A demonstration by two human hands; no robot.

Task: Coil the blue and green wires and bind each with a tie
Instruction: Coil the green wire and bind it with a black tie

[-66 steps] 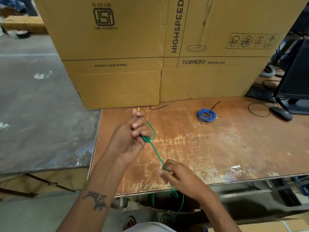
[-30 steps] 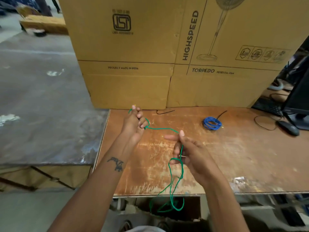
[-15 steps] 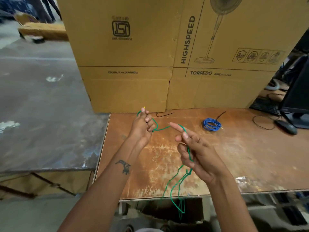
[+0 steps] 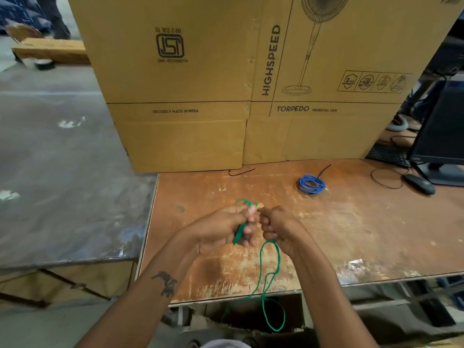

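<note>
One wire done: blue coil [image 4: 311, 184] lies beside box [image 4: 226, 96]. Left hand [image 4: 221, 228] and right hand [image 4: 278, 226], both closed, grip green wire [image 4: 270, 272]; slack hangs uncoiled, untied.

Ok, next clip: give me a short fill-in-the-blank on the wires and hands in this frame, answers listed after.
1. Both the left hand and the right hand grip the ____ wire.
2. The blue wire lies on the table already wound into a ____.
3. The loose end of the green wire hangs down over the table's ____ edge.
4. Behind the table stand cardboard boxes printed with a pedestal ____.

Missing words: green; coil; front; fan
</note>
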